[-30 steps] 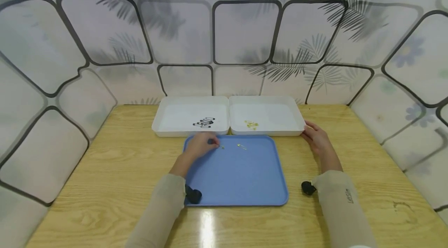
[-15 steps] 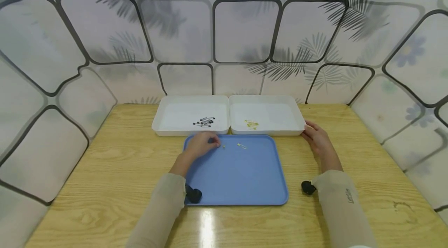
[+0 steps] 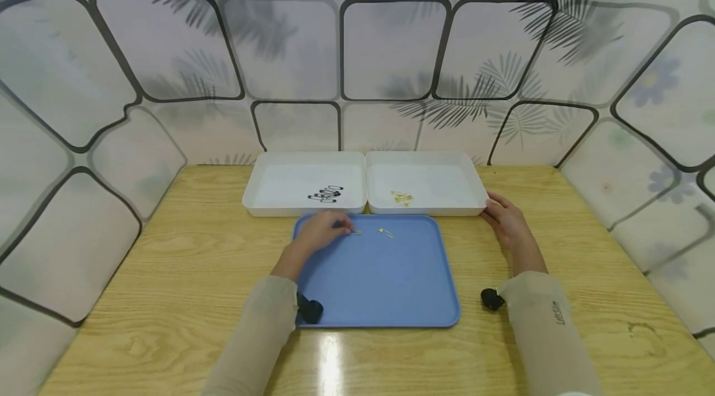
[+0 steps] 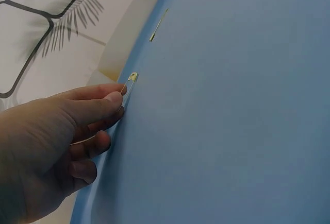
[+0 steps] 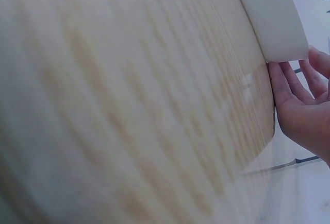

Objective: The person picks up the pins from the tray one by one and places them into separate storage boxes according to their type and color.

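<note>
My left hand [image 3: 323, 229] pinches a gold safety pin [image 4: 133, 76] between thumb and index finger, its capped end sticking out past the fingertips. It is over the upper left part of the blue tray [image 3: 380, 284]. To the right, another gold safety pin [image 3: 386, 233] lies on that tray; it also shows in the left wrist view. My right hand [image 3: 507, 222] rests its fingertips against the near right corner of the right white tray [image 3: 447, 179]. In the right wrist view, those fingers [image 5: 282, 82] are extended along the tray's end wall.
The left white tray [image 3: 285, 172] holds a cluster of black safety pins [image 3: 326, 193]. A small pile of gold safety pins [image 3: 401, 198] lies in the right white tray. Both stand side by side behind the blue tray on a wooden table [image 3: 184, 247], before a patterned backdrop [image 3: 391, 48].
My left hand stays over the same part of the blue tray, the pinched pin turning slightly at its fingertips. My right hand has not moved.
</note>
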The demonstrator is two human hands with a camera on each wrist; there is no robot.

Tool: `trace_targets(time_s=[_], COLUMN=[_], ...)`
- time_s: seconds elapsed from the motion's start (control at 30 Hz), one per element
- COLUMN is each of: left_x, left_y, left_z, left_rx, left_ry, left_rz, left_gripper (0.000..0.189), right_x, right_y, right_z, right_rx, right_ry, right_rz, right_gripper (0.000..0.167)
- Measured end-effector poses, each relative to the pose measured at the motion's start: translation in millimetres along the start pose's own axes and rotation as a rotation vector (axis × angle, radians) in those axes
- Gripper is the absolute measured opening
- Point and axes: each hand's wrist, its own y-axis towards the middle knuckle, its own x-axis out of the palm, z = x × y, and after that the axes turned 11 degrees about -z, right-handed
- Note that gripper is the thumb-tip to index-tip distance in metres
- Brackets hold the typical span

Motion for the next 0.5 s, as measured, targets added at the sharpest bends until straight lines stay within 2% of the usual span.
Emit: trace_targets(time_s=[0.27, 0.37, 0.4, 0.5], left_x=[0.6, -0.3, -0.8, -2.5], left_y=[-1.5, -1.5, -1.4, -1.0], left_z=[0.5, 1.6, 2.1, 4.1], left_rx=[0.011, 0.014, 0.016, 0.028], left_ry=[-0.033, -0.050, -0.058, -0.078], left_rz=[-0.001, 0.001, 0.000, 0.006], left_gripper=[0.009, 0.010, 0.011, 0.011], right_x=[-2, -7, -13, -15], right_y=[-0.1, 1.6, 5.8, 5.7], right_z=[3, 6, 9, 11], right_rx=[-0.026, -0.053, -0.073, -0.076], right_ry=[0.024, 0.020, 0.056, 0.074], right_rz=[-0.006, -0.027, -0.058, -0.072], right_gripper=[0.062, 0.058, 0.053, 0.051])
